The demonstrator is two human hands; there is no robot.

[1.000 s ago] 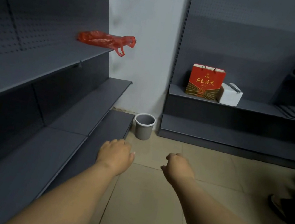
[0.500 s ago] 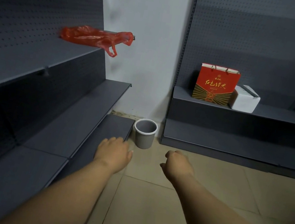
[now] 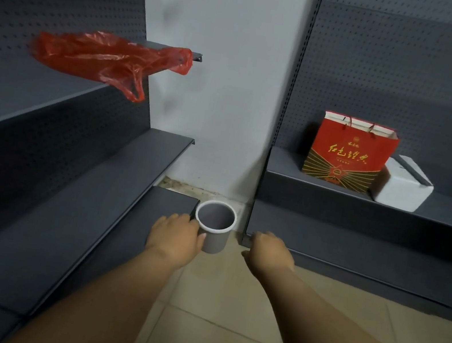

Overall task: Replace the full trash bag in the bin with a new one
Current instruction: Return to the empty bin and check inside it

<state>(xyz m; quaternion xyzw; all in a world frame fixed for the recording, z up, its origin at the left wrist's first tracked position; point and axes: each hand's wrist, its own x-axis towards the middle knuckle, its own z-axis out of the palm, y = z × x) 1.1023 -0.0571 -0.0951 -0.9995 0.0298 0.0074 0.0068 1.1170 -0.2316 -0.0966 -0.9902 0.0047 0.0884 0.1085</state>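
Note:
A small grey bin (image 3: 215,231) stands on the tiled floor in the corner between two shelf units, with no bag in it. A red plastic bag (image 3: 108,60) lies on the upper left shelf, one handle hanging over the edge. My left hand (image 3: 175,238) is stretched out in front of the bin's left side, fingers loosely curled, holding nothing. My right hand (image 3: 270,254) hovers to the right of the bin, fingers bent down, holding nothing.
Dark grey shelves (image 3: 68,204) run along the left, their lowest step ending beside the bin. On the right shelf unit (image 3: 364,204) stand a red paper gift bag (image 3: 348,155) and a white box (image 3: 402,184). Beige floor tiles (image 3: 219,336) stretch toward me.
The view has moved closer to the corner, so the bin and the red bag look larger. Both hands have advanced and now sit on either side of the bin.

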